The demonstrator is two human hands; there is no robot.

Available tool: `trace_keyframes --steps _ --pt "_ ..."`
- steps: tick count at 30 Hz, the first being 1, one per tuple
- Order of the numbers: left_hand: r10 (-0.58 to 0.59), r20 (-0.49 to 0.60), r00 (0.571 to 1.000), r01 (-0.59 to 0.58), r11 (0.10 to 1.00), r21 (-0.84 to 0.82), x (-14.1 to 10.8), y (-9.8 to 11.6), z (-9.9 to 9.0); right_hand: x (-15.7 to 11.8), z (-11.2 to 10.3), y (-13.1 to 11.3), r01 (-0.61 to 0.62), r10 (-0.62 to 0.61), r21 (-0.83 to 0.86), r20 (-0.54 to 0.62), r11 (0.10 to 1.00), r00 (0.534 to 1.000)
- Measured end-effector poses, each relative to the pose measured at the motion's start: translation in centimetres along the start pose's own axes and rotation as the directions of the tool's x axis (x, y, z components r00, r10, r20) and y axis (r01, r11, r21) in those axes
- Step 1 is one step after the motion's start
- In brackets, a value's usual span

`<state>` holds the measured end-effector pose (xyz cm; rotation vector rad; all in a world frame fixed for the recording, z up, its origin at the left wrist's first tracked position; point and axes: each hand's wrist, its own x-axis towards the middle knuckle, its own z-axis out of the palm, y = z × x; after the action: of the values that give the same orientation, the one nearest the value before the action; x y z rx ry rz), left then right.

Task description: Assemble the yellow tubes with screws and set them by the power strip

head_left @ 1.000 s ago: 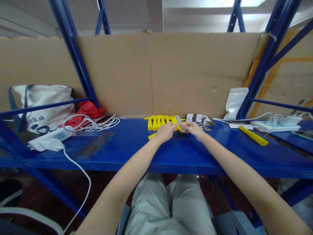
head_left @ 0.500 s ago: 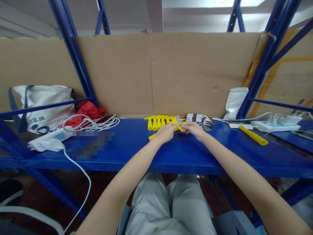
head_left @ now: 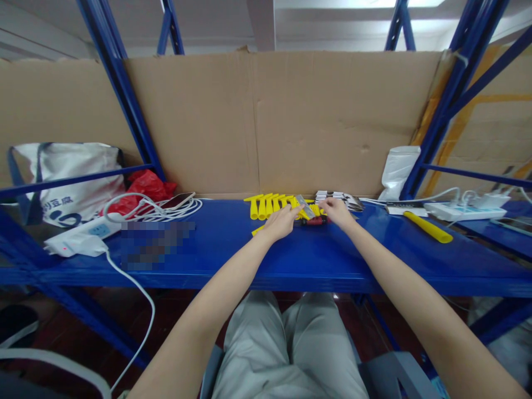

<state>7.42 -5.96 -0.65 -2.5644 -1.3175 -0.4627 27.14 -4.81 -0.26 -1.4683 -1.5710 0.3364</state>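
My left hand [head_left: 282, 223] is closed on one end of a flat, shiny grey strip [head_left: 306, 208], whose exact kind I cannot make out. Beneath the strip, a red-and-black object [head_left: 316, 220] lies on the table, partly covered. Several yellow tubes [head_left: 261, 208] are lined up just behind my left hand. My right hand [head_left: 339, 215] is apart from the strip, fingers bent together at a stack of black-and-white folded cards [head_left: 332, 195]. Whatever is between those fingertips is too small to tell.
A longer yellow tube [head_left: 428, 227] lies on the blue table [head_left: 233, 260] to the right, near a white power strip [head_left: 463, 210]. On the left are another power strip [head_left: 89, 233], coiled white cable, a red bag [head_left: 152, 187] and a cloth bag [head_left: 78, 177]. Cardboard [head_left: 332, 122] stands behind.
My right hand has let go of the grey strip and moved slightly right and up to the folded cards. My left hand keeps the strip; the red-and-black object shows more now.
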Motion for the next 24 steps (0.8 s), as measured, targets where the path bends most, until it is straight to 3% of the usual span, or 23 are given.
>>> trace_keyframes --steps 2,6,11,17,20,24 --pt "-0.002 -0.006 1.0 0.002 1.0 -0.011 0.0 -0.1 0.2 0.4 -0.8 0.9 0.098 -0.104 -0.277 -0.007 0.956 0.995" --pt "0.005 0.003 1.0 -0.005 1.0 -0.019 0.1 -0.2 0.4 0.8 -1.6 2.3 0.115 -0.037 -0.514 0.159 0.85 0.987" --pt "-0.002 0.026 1.0 0.003 1.0 -0.01 0.0 -0.1 0.4 0.8 -1.5 2.8 0.17 -0.059 -0.479 0.238 0.861 0.97" --pt "-0.007 0.029 1.0 0.008 1.0 -0.009 0.1 -0.1 0.5 0.8 -1.2 3.0 0.124 -0.038 -0.242 0.332 0.962 0.943" --pt "-0.012 0.025 1.0 0.012 1.0 -0.012 0.1 -0.1 0.5 1.0 -1.4 3.2 0.083 -0.005 -0.282 0.266 0.956 0.964" --pt "-0.006 0.026 1.0 0.006 1.0 -0.019 0.1 0.0 0.4 1.4 -2.1 3.5 0.014 0.028 -0.52 0.073 0.854 0.997"
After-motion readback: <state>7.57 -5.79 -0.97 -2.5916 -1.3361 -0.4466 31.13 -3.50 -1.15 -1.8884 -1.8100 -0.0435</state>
